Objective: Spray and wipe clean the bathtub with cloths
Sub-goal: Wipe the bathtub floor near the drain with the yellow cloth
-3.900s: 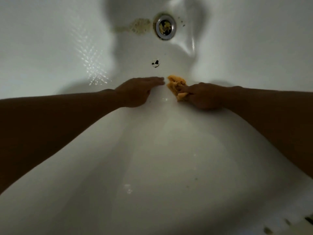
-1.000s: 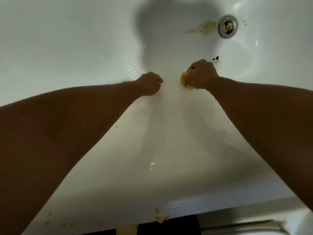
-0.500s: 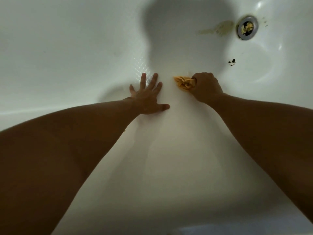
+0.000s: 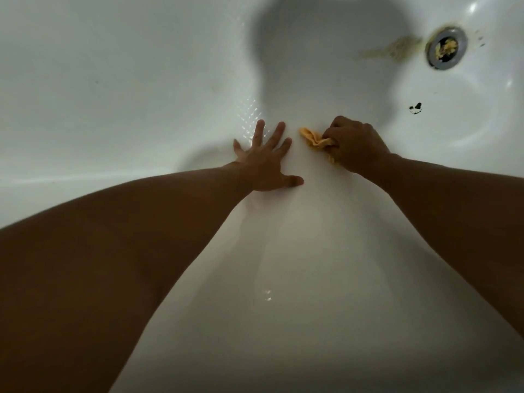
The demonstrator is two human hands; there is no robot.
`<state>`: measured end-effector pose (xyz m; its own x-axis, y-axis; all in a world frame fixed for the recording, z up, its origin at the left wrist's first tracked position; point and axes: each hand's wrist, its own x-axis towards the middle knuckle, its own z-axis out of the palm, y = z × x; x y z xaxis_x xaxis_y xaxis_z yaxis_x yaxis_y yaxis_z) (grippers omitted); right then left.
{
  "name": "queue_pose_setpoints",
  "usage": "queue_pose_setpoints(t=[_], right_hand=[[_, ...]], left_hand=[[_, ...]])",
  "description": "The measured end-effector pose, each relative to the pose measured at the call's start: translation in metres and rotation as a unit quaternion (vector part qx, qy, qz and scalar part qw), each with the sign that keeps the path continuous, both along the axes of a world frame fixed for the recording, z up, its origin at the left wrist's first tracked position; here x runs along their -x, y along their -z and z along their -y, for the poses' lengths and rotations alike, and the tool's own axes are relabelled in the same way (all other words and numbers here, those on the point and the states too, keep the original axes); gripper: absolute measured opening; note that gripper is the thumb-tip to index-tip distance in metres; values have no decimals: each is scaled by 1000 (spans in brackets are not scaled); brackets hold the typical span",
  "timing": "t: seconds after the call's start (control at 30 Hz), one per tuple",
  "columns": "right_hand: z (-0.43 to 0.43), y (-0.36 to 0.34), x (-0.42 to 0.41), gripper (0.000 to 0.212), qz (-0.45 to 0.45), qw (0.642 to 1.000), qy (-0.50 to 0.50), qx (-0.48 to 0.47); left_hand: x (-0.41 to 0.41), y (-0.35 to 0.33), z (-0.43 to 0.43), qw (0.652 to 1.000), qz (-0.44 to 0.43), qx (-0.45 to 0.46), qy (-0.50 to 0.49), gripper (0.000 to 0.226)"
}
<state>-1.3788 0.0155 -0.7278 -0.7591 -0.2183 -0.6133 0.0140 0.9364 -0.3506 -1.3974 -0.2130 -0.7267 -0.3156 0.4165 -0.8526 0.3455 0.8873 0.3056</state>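
**Well down in the tub, orange cloth in our right hand**

We see the orange cloth (image 4: 314,139) just right of the frame's centre, crumpled and lying against the white floor of the bathtub (image 4: 113,80). Our right hand (image 4: 354,150) holds it. The grip is closed tight round the bunched fabric, knuckles up, with a folded end sticking out to the left of the fist and a little fringe showing beneath it.

Just to the left, apart from the cloth, our left hand (image 4: 263,163) lies flat on the tub floor. Its grip is wide, fingers spread and pointing up the frame, thumb out to the right. Both our bare forearms run in from the lower corners.

Above the left fingertips a patch of raised dots (image 4: 251,114) glints. A broad shadow (image 4: 326,52) covers the top middle. In the upper right sits the round metal drain (image 4: 446,48), with yellowish bits in its opening, and a brownish stain (image 4: 392,49) trails left from it. Below the drain, to the right of our right hand, a small dark mark (image 4: 416,108) shows on the white. At lower centre, a few wet glints (image 4: 266,296) shine on the tub surface.
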Motion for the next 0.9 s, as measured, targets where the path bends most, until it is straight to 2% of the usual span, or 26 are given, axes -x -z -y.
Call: queue_pose_setpoints(t=[0.07, 0.17, 0.27, 0.37, 0.5, 0.57, 0.7, 0.77, 0.83, 0.87, 0.9], right_hand=[[-3, 1, 4, 19, -12, 998, 38, -48], [-22, -5, 9, 12, 7, 980, 164, -112], [-34, -19, 9, 8, 46, 944, 316, -80], [-30, -37, 3, 12, 80, 920, 382, -36], [-8, -69, -2, 14, 148, 907, 393, 24], [16, -85, -4, 19, 195, 900, 383, 74], [72, -100, -10, 17, 230, 933, 258, 100], [102, -105, -11, 17, 247, 937, 217, 117], [131, -110, -11, 19, 280, 934, 178, 131], [142, -112, -11, 23, 289, 937, 146, 127], [153, -116, -10, 27, 291, 943, 108, 117]], left_hand=[[1, 2, 5, 1000, -6, -6, -2, 109], [2, 1, 13, 999, -15, -31, -4, 106], [6, -1, 34, 997, -26, -73, -22, 100], [8, -3, 66, 994, -17, -97, -36, 97], [15, -24, 106, 996, 10, -58, -60, 84], [18, -39, 128, 991, 72, -32, -112, 77], [24, -61, 173, 952, 214, -69, -209, 97], [20, -79, 187, 956, 237, -48, -164, 106], [17, -95, 196, 969, 229, 14, -96, 126], [14, -103, 197, 974, 219, 30, -54, 131], [7, -109, 199, 977, 207, 35, -24, 126]])
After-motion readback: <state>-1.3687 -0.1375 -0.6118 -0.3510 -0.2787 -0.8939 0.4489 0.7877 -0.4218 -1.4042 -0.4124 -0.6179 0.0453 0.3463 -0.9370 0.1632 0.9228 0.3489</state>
